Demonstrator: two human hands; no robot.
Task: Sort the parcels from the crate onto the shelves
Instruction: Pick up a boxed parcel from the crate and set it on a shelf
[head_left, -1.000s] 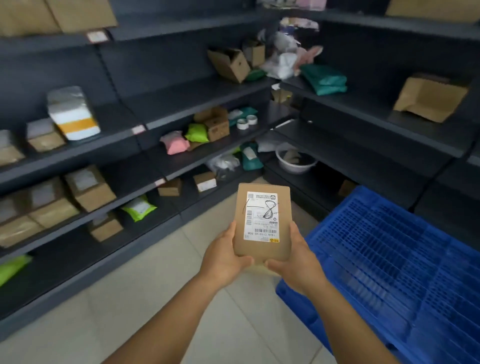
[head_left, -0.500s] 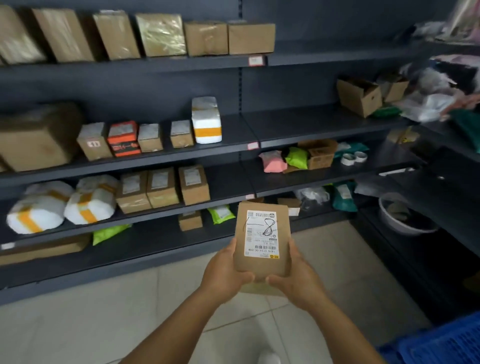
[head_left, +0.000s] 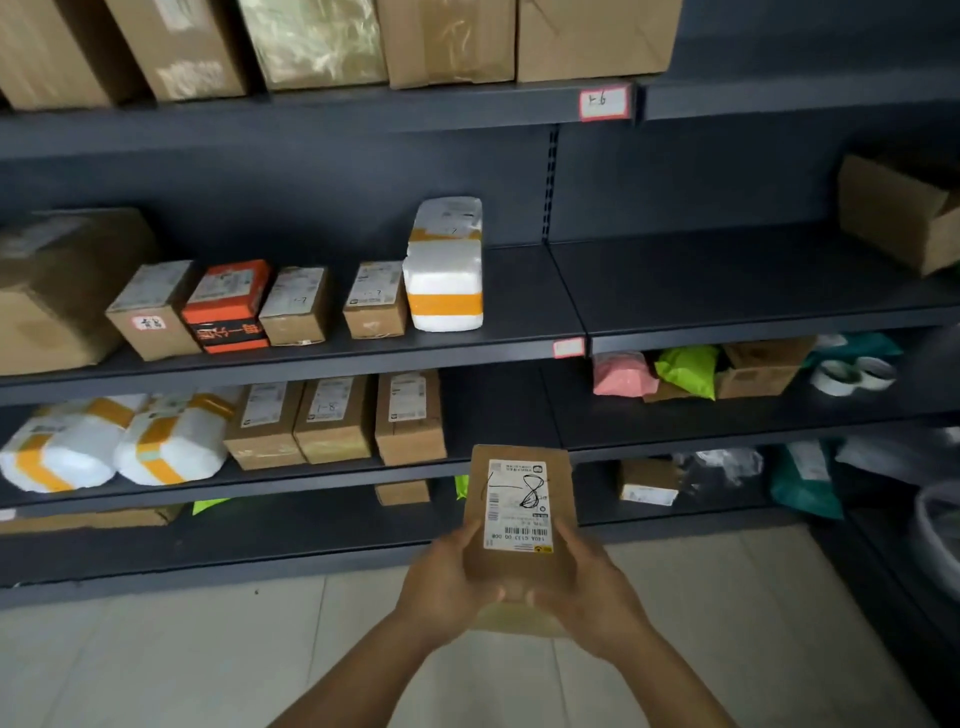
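I hold a small brown cardboard parcel (head_left: 519, 519) upright in front of the shelves, its white label marked with a handwritten "8". My left hand (head_left: 447, 582) grips its left side and my right hand (head_left: 592, 592) grips its right side. Just behind and above the parcel runs a dark shelf (head_left: 498, 457) carrying three brown boxes (head_left: 332, 421), one of them marked "1-8". The crate is out of view.
The shelf above holds several small boxes (head_left: 260, 306) and a white foam package (head_left: 444, 270). White wrapped parcels (head_left: 114, 447) lie at lower left. Pink and green bags (head_left: 654, 371) and tape rolls (head_left: 852, 374) sit at right. Pale floor tiles (head_left: 208, 649) lie below.
The view has swung left from the blue crate and closed in on the shelves. The parcel stays held in both hands and is now nearer the shelf with the three brown boxes.
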